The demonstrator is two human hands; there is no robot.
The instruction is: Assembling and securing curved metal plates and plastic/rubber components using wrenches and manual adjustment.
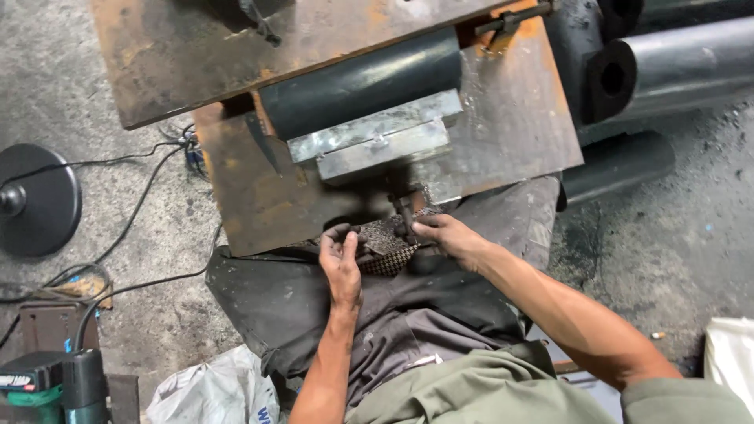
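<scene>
My left hand (341, 259) and my right hand (446, 236) meet over my lap at the near edge of a rusty steel plate (259, 196). Between them lies a patterned dark cloth or glove (390, 245). The left fingers curl on its left end. My right fingertips pinch a small dark metal piece (404, 213) that sticks up from the cloth. On the plate just beyond lies a dark cylinder (361, 82) with two shiny flat steel bars (377, 137) in front of it.
A second rusty plate (196, 55) overlaps at the top left. Large dark pipes (675, 67) lie at the right. A black round base (39, 200) and cables (133, 212) are on the concrete at left, a green power tool (55, 385) and a white bag (212, 389) below.
</scene>
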